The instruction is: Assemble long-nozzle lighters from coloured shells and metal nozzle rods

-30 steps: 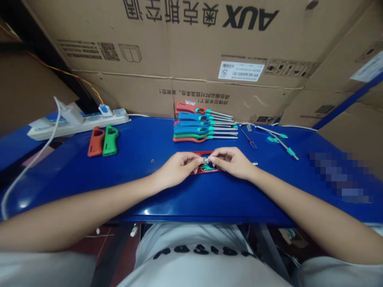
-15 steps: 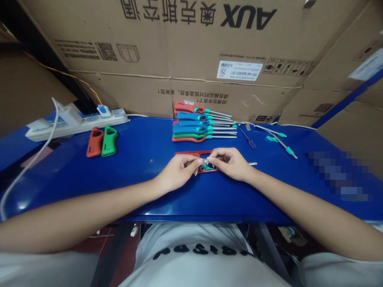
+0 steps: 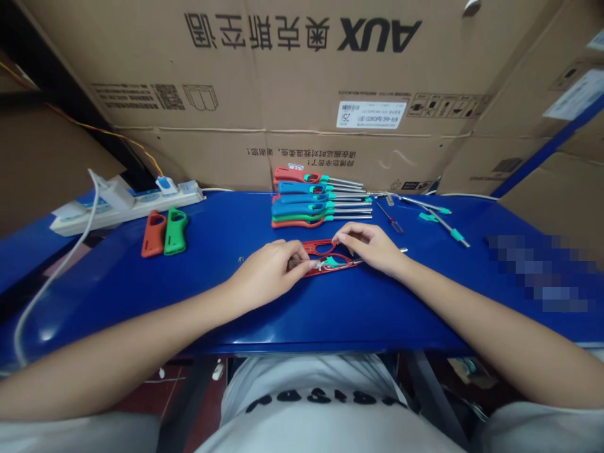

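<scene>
On the blue table, two red lighter handle halves lie one behind the other. The nearer half point(image 3: 344, 267) bears a green trigger point(image 3: 336, 261), small pale inner parts and a metal tube point(image 3: 401, 251) reaching out to the right. My left hand point(image 3: 267, 270) is closed round the left ends of the halves, thumb beside the pale parts; its fingers hide what lies beneath. At the right end of the farther red handle half point(image 3: 321, 248), my right hand point(image 3: 372, 246) pinches its rim between thumb and forefinger.
Behind my hands is a stack of assembled lighters point(image 3: 302, 207). A screwdriver point(image 3: 395, 224) and loose metal tubes point(image 3: 441, 225) lie to its right. Orange point(image 3: 153, 236) and green point(image 3: 176, 233) handle pieces sit left, before a power strip point(image 3: 141, 202). A large cardboard box point(image 3: 283, 75) stands behind.
My hands have moved apart from the small clear part they held together. My left hand has gone left to the shell ends, my right hand up to the farther half's rim.
</scene>
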The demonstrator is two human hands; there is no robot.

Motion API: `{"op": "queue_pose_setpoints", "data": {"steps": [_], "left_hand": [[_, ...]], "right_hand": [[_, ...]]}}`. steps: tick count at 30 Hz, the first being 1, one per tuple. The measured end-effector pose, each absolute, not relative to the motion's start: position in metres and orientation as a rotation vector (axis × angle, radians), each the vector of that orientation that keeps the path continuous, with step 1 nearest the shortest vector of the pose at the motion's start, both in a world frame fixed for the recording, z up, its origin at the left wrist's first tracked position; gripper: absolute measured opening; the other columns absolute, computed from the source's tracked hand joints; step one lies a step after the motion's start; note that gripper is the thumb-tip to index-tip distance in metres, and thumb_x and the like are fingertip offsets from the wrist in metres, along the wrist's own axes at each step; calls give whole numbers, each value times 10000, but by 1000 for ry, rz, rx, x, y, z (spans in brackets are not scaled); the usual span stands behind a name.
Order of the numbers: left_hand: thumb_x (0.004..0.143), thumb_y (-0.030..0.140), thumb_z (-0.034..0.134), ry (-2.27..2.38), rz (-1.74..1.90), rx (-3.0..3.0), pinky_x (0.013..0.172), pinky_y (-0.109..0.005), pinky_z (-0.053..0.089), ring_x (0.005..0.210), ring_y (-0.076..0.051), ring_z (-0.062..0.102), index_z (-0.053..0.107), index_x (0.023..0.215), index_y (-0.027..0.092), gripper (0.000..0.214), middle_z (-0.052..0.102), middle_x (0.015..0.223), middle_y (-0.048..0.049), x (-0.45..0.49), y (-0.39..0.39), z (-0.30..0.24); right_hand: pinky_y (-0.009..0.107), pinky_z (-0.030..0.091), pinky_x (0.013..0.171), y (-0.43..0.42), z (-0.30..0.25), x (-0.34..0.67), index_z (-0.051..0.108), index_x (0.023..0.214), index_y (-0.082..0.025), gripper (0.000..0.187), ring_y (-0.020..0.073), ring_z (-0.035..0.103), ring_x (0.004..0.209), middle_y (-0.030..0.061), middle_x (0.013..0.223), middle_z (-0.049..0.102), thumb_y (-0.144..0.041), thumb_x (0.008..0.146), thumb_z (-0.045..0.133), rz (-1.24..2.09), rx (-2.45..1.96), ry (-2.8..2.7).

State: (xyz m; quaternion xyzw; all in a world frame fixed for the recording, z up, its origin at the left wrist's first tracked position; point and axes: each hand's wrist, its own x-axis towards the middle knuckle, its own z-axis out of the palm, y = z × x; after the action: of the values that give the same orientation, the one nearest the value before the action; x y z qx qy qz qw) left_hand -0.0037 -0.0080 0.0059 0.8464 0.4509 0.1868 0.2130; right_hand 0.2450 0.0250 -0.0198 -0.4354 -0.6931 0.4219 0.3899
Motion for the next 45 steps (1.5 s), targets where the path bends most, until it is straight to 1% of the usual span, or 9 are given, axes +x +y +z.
{"op": "queue_pose_setpoints", "data": {"steps": [5,10,14,24,31,35,38,41,45], "left_hand": [[962,393,567,1209,495,2529,732,-298,444,907,-221,611,658,870,190,241,677,945,-60,-2,-7,-4],[930,348,638,1135,531,2440,685,-261,447,801,-163,623,695,962,194,168,690,957,-28,-2,-7,-2],[953,294,634,1010,550,2459,712,-246,457,793,-153,638,754,981,186,164,707,928,-36,-4,-4,-3],[998,301,565,978,478,2635,761,-264,480,802,-163,650,796,978,173,265,675,924,-59,-3,-6,-5],[967,269,622,973,547,2529,791,-268,512,847,-174,669,794,1061,178,215,700,925,-59,-2,-8,-2],[967,287,625,956,555,2519,792,-273,518,839,-173,670,800,1047,189,216,709,900,-56,-4,-7,-2],[970,323,615,1008,553,2568,750,-278,521,829,-174,666,789,1051,198,230,702,922,-52,-5,-7,-2],[960,351,622,1063,588,2681,779,-309,529,931,-209,658,743,1109,192,249,697,1028,-60,-6,-8,0],[953,350,635,951,557,2797,942,-368,514,1116,-252,598,647,1228,169,329,670,1216,-81,-4,-11,5]], "right_hand": [[314,501,706,30,-25,249,703,896,-180,360,178,620,791,59,882,713,-535,866,660,1003,-1120,-1807],[328,488,710,28,-30,247,707,932,-184,287,158,568,736,51,897,647,-458,915,622,780,-1081,-1974],[365,506,795,23,-30,244,697,998,-200,202,188,579,836,73,970,635,-374,907,651,612,-987,-2080],[463,472,975,19,-31,241,634,1157,-223,384,269,588,1101,99,1137,630,-419,848,751,433,-1065,-2240],[465,481,937,18,-31,240,627,1145,-242,373,274,609,1078,87,1131,642,-441,852,743,358,-1104,-2269],[485,464,951,17,-31,238,632,1148,-239,388,276,609,1083,89,1148,639,-434,839,762,319,-1109,-2273],[450,481,931,18,-28,239,663,1077,-229,270,260,607,1068,89,1104,640,-401,879,724,340,-1010,-2229],[357,508,813,20,-20,245,680,1007,-215,141,195,610,903,72,996,649,-332,950,626,382,-873,-2158],[270,458,618,19,-6,261,684,1030,-192,144,122,521,653,37,888,645,-282,928,637,504,-826,-2368]]}}
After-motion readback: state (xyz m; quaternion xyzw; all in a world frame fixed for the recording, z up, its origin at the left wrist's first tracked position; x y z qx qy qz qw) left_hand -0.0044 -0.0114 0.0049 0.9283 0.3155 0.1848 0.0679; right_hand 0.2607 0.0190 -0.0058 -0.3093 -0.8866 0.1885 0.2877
